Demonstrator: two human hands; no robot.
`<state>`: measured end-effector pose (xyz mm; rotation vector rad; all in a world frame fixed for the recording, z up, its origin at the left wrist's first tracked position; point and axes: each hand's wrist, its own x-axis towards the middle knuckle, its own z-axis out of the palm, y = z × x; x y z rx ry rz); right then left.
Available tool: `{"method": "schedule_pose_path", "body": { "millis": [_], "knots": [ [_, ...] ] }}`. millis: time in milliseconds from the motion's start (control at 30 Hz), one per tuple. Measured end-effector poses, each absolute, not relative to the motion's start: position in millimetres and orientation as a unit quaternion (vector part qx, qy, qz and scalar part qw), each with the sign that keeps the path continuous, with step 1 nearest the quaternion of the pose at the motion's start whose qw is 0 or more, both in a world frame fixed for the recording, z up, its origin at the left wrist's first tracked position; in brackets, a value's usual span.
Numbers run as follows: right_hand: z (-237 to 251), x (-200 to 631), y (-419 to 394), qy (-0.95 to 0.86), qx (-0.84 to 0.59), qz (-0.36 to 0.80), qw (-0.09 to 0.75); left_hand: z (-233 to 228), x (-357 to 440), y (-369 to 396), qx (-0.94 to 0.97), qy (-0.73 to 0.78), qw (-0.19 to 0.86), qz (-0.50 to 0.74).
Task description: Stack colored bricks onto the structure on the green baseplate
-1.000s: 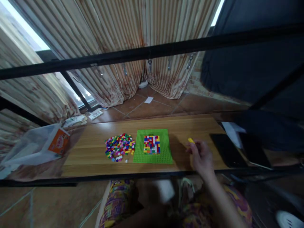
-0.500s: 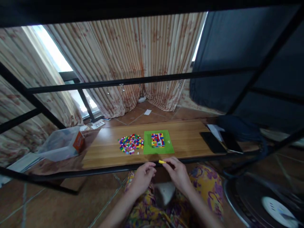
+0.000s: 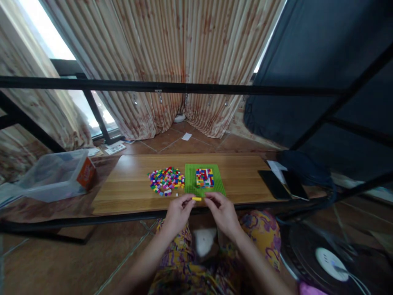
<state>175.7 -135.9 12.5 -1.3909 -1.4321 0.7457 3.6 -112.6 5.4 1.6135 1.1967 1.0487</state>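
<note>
Yellow brick [image 3: 197, 199] is being pinched near its left end between thumb and fingers of the left hand [image 3: 178, 212]. It is being held lengthwise, roughly level, seen just in front of the near edge of the green baseplate [image 3: 190, 180]; height above the wooden table [image 3: 242, 168] cannot be told. Right hand [image 3: 223, 211] is being held just beside the brick's other end, fingers curled inward, a narrow gap being left between; whether its thumb and forefinger are being pressed together cannot be told.

On the baseplate, right of its middle, a squarish multicoloured brick build [image 3: 204, 178] is being supported. To its left a loose brick pile [image 3: 166, 180] is being spread over the wood, its right side near the baseplate. One small white brick [image 3: 177, 195] is being seen apart at the near side. Table's right end is being occupied by a dark flat slab [image 3: 273, 184]. Beyond the left end, a clear plastic box [image 3: 55, 174] with an orange label [image 3: 86, 172] is being noted.
</note>
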Motion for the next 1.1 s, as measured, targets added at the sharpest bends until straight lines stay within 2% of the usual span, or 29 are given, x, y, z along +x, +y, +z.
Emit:
{"method": "schedule_pose_path", "body": {
  "millis": [267, 500, 733, 1100],
  "knots": [
    [-6.0, 247.9, -53.0, -0.545, -0.649, 0.201, 0.492, -11.3, 11.4, -58.3, 0.62, 0.506, 0.4, 0.447],
    [-23.0, 272.0, 26.7, -0.601, -0.708, 0.06, 0.365, -12.7, 31.8, -4.0, 0.689, 0.48, 0.341, 0.423],
    [-52.5, 277.5, 43.8, -0.599, -0.779, -0.033, 0.182, -17.7, 47.8, 21.8, 0.728, 0.491, 0.292, 0.38],
    [-66.2, 281.5, 43.7, -0.57, -0.806, -0.047, 0.153, -22.0, 44.2, 26.6, 0.782, 0.494, 0.162, 0.345]
  ]
}}
